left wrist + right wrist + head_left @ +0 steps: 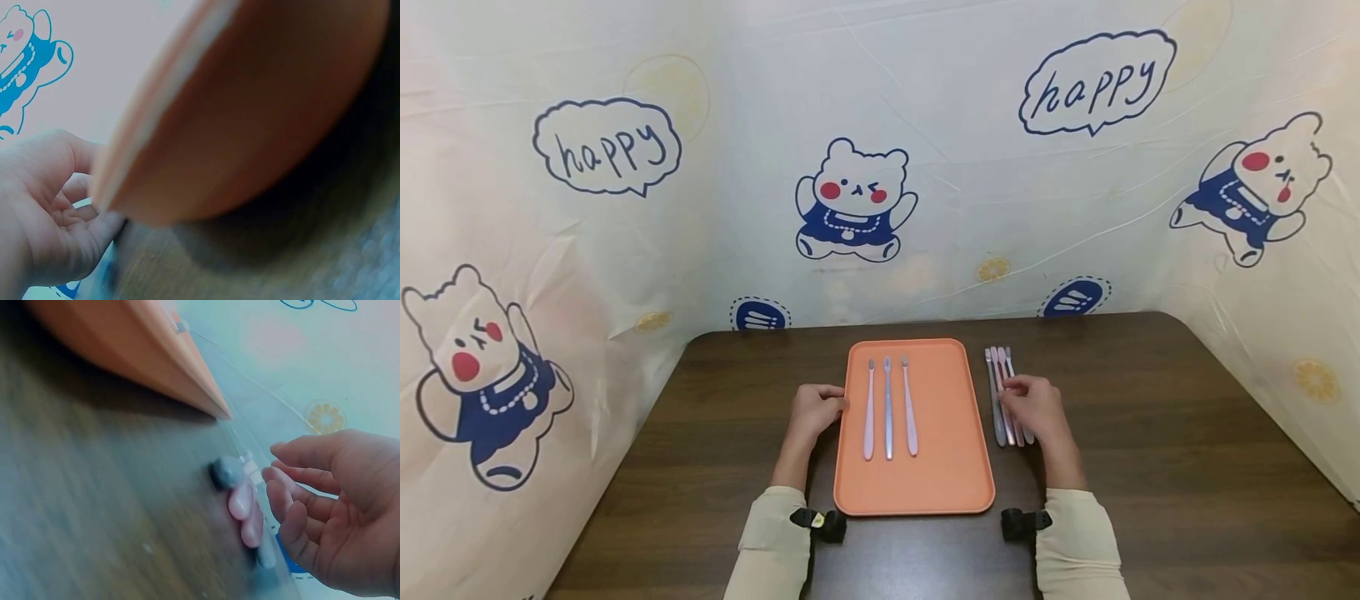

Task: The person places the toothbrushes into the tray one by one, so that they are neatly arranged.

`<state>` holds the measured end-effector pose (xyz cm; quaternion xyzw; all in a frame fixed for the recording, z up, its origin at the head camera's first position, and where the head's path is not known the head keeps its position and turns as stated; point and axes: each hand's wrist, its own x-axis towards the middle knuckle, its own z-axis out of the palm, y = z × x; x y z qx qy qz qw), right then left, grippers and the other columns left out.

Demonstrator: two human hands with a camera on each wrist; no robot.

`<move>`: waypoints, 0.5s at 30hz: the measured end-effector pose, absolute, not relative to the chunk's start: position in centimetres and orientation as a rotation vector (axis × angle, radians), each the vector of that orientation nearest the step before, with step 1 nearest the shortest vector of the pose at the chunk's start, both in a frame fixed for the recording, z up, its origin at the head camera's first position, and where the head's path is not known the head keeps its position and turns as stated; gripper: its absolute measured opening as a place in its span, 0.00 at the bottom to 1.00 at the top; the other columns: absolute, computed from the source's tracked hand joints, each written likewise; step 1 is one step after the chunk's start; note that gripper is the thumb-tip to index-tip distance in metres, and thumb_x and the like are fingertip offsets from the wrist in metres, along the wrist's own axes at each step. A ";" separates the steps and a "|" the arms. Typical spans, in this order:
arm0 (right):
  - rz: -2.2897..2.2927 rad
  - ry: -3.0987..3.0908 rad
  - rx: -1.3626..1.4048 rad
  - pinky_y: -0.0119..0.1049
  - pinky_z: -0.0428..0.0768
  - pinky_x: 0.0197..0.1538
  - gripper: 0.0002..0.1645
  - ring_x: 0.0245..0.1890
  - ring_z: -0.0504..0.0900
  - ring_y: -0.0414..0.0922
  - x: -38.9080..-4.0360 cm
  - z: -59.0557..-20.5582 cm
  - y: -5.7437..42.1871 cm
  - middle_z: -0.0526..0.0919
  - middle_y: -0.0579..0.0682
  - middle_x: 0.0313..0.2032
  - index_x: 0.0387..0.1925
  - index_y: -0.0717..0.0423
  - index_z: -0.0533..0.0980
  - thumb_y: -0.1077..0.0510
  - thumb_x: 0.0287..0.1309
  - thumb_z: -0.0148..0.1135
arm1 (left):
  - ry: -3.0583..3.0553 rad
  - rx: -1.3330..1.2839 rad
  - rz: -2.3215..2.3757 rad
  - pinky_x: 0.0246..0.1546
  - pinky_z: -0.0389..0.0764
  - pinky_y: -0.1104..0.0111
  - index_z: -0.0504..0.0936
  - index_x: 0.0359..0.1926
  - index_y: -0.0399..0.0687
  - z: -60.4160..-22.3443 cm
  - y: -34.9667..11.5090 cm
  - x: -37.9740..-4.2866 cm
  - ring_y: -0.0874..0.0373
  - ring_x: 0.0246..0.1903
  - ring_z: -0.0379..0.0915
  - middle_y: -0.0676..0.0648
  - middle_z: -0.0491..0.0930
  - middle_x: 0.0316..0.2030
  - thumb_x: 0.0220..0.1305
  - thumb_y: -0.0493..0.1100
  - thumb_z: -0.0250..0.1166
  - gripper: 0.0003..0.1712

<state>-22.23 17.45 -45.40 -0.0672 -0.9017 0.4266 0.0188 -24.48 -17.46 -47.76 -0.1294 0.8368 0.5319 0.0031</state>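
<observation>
My left hand [815,412] pinches the left rim of an orange tray [951,433], thumb and fingers meeting at its edge in the left wrist view. Three toothbrushes lie side by side on the tray, bristle heads at the far end: a pink one [870,421], a blue one [889,421] and another pink one [912,425]. To the right of the tray, several more toothbrushes [998,425] lie bunched on the table. Over that bunch hovers my right hand [1037,408], its fingers loosely bent and apart, with nothing between them in the right wrist view.
The dark wooden table [715,450] carries the tray and the bunch. A pale curtain [955,208] printed with bears and "happy" bubbles surrounds its back and sides. Black wrist cameras sit on both cuffs, the left one [830,527] close to the tray's near corner.
</observation>
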 end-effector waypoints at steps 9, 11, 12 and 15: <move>1.247 -2.807 -0.243 0.37 0.80 0.38 0.18 0.39 0.84 0.53 -22.3 -45.8 18.9 0.87 0.66 0.44 0.51 0.68 0.82 0.60 0.64 0.61 | 2.624 -0.425 1.650 0.33 0.82 0.69 0.89 0.44 0.36 -47.6 -17.4 -24.4 0.55 0.33 0.80 0.37 0.87 0.42 0.59 0.37 0.68 0.13; 1.244 -2.813 -0.261 0.40 0.81 0.41 0.18 0.39 0.84 0.53 -22.2 -45.8 19.1 0.86 0.67 0.45 0.51 0.68 0.82 0.61 0.64 0.62 | 2.625 -0.427 1.645 0.33 0.82 0.69 0.89 0.44 0.36 -47.5 -17.4 -24.3 0.55 0.33 0.80 0.37 0.87 0.42 0.59 0.37 0.68 0.13; 1.249 -2.819 -0.275 0.41 0.81 0.41 0.18 0.40 0.83 0.53 -22.2 -45.8 19.2 0.86 0.66 0.45 0.52 0.67 0.81 0.61 0.64 0.62 | 2.625 -0.427 1.644 0.33 0.82 0.69 0.89 0.44 0.37 -47.4 -17.4 -24.3 0.55 0.33 0.80 0.37 0.87 0.42 0.59 0.37 0.68 0.13; 1.251 -2.831 -0.303 0.40 0.80 0.41 0.18 0.40 0.83 0.53 -22.2 -46.0 19.5 0.86 0.66 0.46 0.52 0.66 0.81 0.60 0.64 0.62 | 2.625 -0.424 1.643 0.33 0.82 0.69 0.89 0.44 0.37 -47.4 -17.4 -24.3 0.55 0.33 0.80 0.37 0.87 0.41 0.59 0.37 0.68 0.13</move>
